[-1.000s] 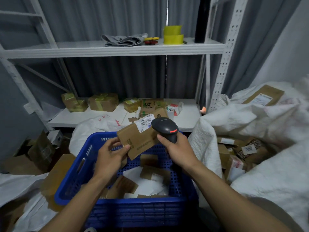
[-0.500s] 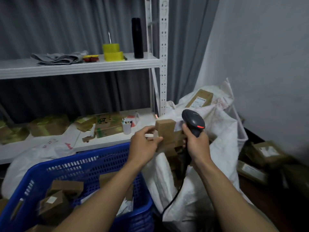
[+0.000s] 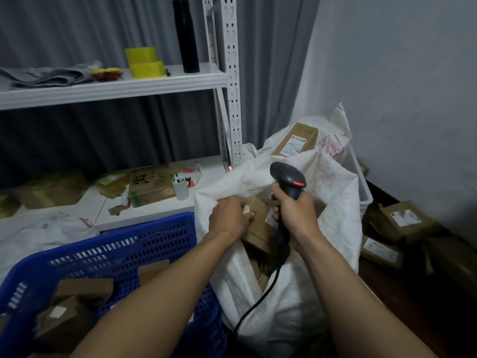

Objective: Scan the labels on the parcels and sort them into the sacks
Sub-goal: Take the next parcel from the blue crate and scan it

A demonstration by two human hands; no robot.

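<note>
L hand point(image 3: 228, 219): parcel point(image 3: 259, 213) in sack point(image 3: 333, 202), R hand point(image 3: 296, 215): scanner point(image 3: 287, 177)

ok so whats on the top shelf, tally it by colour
yellow tape rolls: 2
black bottle: 1
grey cloth: 1
small red-and-yellow pieces: 2, as far as I can tell
total: 6

White labels point(image 3: 294, 144) on parcels point(image 3: 300, 130), red print point(image 3: 333, 145) on sack point(image 3: 340, 120), all too blurred to read
</note>
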